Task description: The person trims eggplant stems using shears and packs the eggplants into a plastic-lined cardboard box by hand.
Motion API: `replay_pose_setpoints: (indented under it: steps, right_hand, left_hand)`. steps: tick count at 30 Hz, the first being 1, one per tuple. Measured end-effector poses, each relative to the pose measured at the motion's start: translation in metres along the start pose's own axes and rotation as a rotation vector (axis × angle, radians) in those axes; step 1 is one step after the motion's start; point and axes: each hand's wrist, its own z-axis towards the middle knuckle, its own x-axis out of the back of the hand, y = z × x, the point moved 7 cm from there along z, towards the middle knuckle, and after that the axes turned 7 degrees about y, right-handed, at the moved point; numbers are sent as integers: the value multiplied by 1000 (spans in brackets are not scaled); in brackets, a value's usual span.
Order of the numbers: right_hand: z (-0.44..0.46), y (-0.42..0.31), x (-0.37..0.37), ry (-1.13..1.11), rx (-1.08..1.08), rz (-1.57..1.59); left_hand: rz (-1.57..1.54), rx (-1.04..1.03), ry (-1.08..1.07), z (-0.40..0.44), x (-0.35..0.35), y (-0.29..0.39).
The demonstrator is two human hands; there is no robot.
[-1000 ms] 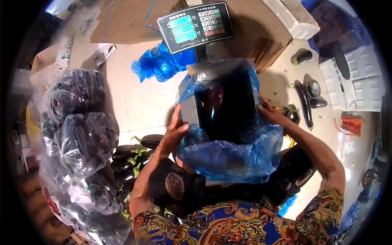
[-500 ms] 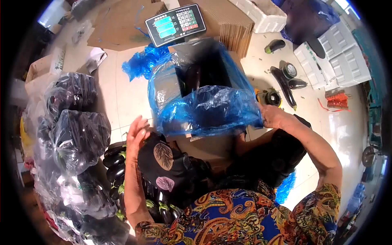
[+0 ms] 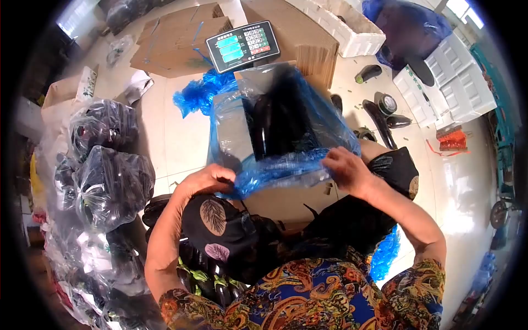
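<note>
A blue plastic bag [image 3: 335, 124] lines and surrounds a box [image 3: 232, 127] in front of me, with dark, glossy eggplants [image 3: 265, 124] inside. My left hand [image 3: 212, 179] is closed on the bag's near left edge. At the near right edge, my right hand [image 3: 344, 166] has its fingers pinched on the gathered plastic. Between my hands the bag's rim is bunched into a band along the box's near side. Behind the box stands a scale display [image 3: 242, 46] with lit panels.
Clear bags of eggplants [image 3: 110, 187] are piled at the left. Loose eggplants [image 3: 206, 286] lie beside my left leg, others [image 3: 378, 118] on the floor at right with a tape roll [image 3: 387, 103]. Flat cardboard [image 3: 181, 41], a foam box [image 3: 352, 33] and blue bags [image 3: 195, 96] lie beyond.
My left hand, off the bag half a second ago, has come back and closed on its near left edge. My right hand has moved inward, and the near rim is more tightly gathered.
</note>
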Motion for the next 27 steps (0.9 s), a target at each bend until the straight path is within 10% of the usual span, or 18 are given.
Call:
replay_pose_setpoints:
  steps: [10, 20, 23, 25, 27]
  right_hand:
    - [-15, -37, 11, 178, 186, -243]
    - [-40, -26, -71, -105, 169, -352]
    - [-32, -17, -71, -201, 31, -224]
    - [-29, -12, -60, -295, -78, -99]
    - [-31, -4, -43, -418, -206, 35]
  left_hand:
    - [-800, 644, 402, -2, -29, -83]
    - [-355, 563, 217, 37, -25, -72]
    - [-236, 485, 547, 15, -9, -30]
    - [-6, 254, 269, 22, 12, -86]
    - [-480, 377, 489, 11, 50, -52]
